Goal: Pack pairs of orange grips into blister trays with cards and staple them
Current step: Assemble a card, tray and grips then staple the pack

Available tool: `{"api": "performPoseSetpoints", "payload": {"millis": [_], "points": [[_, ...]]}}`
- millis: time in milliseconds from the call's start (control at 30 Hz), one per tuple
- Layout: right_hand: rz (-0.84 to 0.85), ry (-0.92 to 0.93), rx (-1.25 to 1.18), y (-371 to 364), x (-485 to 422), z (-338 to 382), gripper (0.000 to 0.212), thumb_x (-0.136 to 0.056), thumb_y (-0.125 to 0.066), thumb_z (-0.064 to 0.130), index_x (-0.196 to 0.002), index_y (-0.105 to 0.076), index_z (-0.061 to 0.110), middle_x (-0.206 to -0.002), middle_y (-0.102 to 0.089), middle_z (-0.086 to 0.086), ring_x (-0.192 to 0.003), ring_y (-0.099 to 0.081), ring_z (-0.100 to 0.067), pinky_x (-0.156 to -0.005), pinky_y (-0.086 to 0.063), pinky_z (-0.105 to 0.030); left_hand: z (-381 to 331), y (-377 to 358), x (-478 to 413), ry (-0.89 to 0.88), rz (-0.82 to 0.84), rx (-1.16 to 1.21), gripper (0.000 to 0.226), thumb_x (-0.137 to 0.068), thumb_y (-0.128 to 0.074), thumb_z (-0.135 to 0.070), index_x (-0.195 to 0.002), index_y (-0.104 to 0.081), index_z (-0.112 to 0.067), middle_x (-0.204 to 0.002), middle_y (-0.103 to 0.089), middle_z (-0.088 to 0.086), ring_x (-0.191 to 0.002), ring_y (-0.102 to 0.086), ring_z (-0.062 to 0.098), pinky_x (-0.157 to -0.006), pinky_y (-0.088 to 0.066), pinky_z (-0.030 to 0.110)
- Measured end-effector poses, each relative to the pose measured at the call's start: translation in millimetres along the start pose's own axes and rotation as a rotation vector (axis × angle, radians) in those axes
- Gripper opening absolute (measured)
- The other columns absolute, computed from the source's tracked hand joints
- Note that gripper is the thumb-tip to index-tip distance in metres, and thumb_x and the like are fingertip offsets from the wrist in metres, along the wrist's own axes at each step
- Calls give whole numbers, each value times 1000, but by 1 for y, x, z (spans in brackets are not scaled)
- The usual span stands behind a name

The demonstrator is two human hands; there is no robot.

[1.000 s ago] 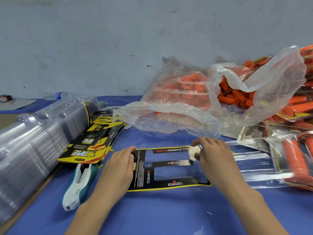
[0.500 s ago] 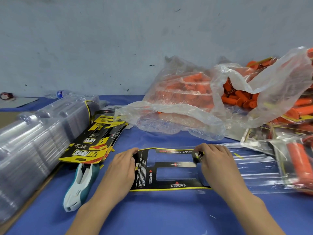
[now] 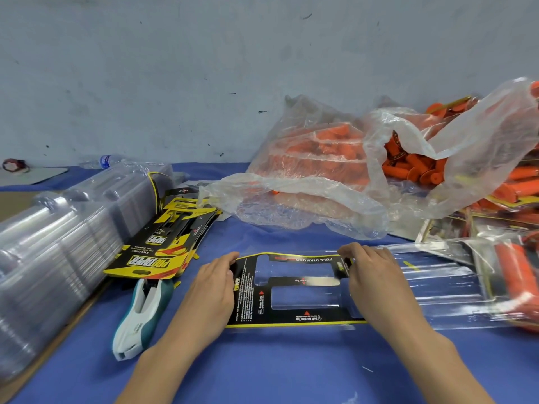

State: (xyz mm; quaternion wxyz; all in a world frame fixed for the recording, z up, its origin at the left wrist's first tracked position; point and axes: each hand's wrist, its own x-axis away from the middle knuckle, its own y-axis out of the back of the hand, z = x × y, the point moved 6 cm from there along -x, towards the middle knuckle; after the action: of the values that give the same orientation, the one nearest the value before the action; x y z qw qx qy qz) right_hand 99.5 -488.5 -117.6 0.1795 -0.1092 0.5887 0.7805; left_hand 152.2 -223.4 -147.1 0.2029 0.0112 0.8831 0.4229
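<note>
If either hand slips, the card [image 3: 291,317] could seat crooked in the clear blister tray [image 3: 437,290], and its cut-outs would miss the moulded pockets. Your left hand [image 3: 211,290] curls its fingers over the card's left end. Your right hand [image 3: 376,275] pinches its far right corner. The card lies flat between your hands, and the tray extends beyond your right hand.

Left hand [image 3: 210,290] lower centre-left of frame, right hand [image 3: 376,275] lower centre-right: both bare. Left forearm [image 3: 163,360] and right forearm [image 3: 443,363] bare too, uncovered down to bottom edge of frame. Wrists slim. Nails too small to judge.
</note>
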Motion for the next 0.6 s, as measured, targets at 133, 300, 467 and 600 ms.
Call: {"api": "performPoseSetpoints", "payload": {"millis": [133, 300, 467, 600], "points": [[-4, 2, 11, 0, 1, 0, 44, -87, -44, 1, -122, -56, 24, -112, -66, 4, -113, -48, -21, -103, -32, -34, -1, 3, 0, -4, -21, -8, 38, -105, -31, -18, -142, -41, -23, -137, -51, -3, -127, -39, 9, -102, -32, 23], [-31, -10, -121, -2, 0, -4, 49, -84, -41, -4, -121, -57, 22, -115, -66, 3, -113, -47, -21, -100, -36, -34, -4, 5, 0, -34, -46, -14, 38, -105, -32, -18, -140, -43, -23, -135, -49, -6, -124, -39, 6, -100, -30, 20], [-84, -148, -479, 6, -1, -12, 48, -88, -35, -4, -110, -58, 33, -109, -64, 12, -100, -52, -12, -73, -34, -4, -7, 10, -1, -57, -94, 15, 35, -105, -33, -18, -136, -47, -24, -128, -46, -13, -112, -31, -8, -97, -23, 12], [-149, -207, -644, 17, -1, -15, 46, -92, -33, -2, -101, -59, 35, -103, -67, 16, -70, -55, 2, -60, -37, -10, -9, 14, -1, -71, -124, 24, 34, -104, -33, -17, -133, -50, -24, -125, -45, -16, -112, -34, -9, -95, -24, 12]]}}
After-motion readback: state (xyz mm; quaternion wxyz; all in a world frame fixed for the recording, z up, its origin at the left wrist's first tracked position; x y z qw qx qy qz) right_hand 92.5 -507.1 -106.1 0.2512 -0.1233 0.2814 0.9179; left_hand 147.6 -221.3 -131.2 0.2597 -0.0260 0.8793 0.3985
